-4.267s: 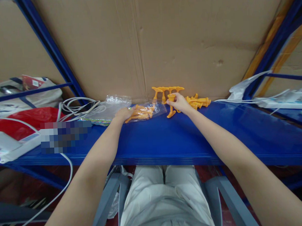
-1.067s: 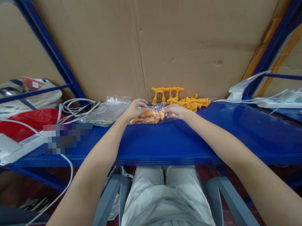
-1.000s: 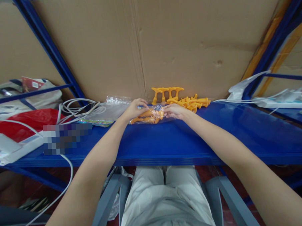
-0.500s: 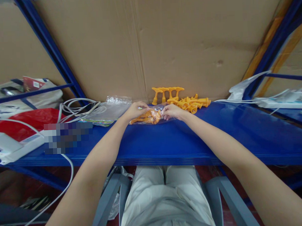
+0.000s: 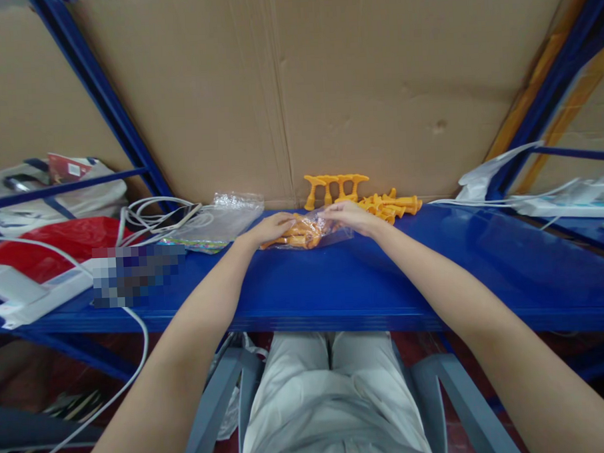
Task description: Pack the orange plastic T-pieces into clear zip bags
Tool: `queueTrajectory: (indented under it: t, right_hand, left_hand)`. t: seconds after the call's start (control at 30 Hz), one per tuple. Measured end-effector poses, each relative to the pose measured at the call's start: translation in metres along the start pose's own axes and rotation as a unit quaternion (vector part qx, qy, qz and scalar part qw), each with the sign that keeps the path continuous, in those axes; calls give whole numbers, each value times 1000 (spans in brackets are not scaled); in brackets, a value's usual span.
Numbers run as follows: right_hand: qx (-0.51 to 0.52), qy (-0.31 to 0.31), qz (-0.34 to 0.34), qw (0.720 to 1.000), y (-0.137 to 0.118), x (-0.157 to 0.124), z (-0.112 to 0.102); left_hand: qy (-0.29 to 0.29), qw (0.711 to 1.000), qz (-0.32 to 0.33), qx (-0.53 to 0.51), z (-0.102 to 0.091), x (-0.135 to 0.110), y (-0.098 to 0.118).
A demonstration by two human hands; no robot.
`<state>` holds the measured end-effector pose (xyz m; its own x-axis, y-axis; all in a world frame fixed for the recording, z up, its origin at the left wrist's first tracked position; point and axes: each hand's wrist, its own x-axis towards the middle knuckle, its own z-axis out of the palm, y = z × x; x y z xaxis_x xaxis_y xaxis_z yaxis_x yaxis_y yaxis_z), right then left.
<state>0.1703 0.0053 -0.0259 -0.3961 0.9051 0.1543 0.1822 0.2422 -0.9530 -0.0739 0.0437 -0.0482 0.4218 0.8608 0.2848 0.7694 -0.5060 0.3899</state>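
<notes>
A small clear plastic bag (image 5: 309, 231) filled with orange plastic screw-like parts lies on the blue shelf (image 5: 364, 277). My left hand (image 5: 267, 228) grips its left end, fingers closed on it. My right hand (image 5: 349, 214) pinches the bag's right, open end. Behind the bag, several orange T-shaped parts (image 5: 336, 185) stand against the cardboard. A loose heap of orange parts (image 5: 391, 206) lies just right of my right hand.
A stack of empty clear bags (image 5: 226, 216) and coiled white cables (image 5: 156, 216) lie left of the hands. Further left are a red bag (image 5: 57, 240) and a white box (image 5: 29, 295). White plastic and cables (image 5: 531, 200) sit at the right. A cardboard wall (image 5: 326, 85) backs the shelf.
About four seconds ago my right hand held a single orange part beside the bag. It has since moved to the bag's open end. Both hands now hold the bag, and my right hand has risen slightly.
</notes>
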Motion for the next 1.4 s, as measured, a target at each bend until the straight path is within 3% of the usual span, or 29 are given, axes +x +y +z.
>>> queueTrajectory:
  t: [0.13, 0.3, 0.4, 0.53, 0.63, 0.73, 0.87, 0.97, 1.23, 1.4]
  right_hand:
    - [-99, 12, -23, 995, 9, 6, -3]
    - [-205, 103, -67, 971, 16, 16, -14]
    - [-310, 170, -81, 932, 17, 16, -17]
    - [-445, 247, -80, 857, 14, 10, -17]
    - [-470, 271, -56, 838, 10, 6, -17]
    - [-440, 268, 5, 857, 10, 6, -19]
    - [-325, 164, 104, 926, 17, 8, -18]
    - [-229, 143, 132, 954, 24, 10, -14]
    - [-11, 159, 150, 976, 23, 11, -3]
    - [126, 158, 177, 963, 26, 13, -5]
  left_hand:
    - [2, 997, -46, 60, 3, 0, 3]
    - [41, 988, -99, 113, 3, 0, 15]
    - [54, 987, -111, 107, 0, 0, 20]
    - [44, 988, -130, 71, -2, 1, 21]
    - [77, 987, -130, 61, -1, 0, 21]
    - [92, 979, -181, 15, -1, -1, 24]
    - [55, 957, -260, -114, -3, -4, 29]
    - [38, 943, -277, -180, 0, -4, 29]
    - [109, 934, -244, -237, 16, 5, 17]
    - [132, 895, -277, -325, 14, 7, 12]
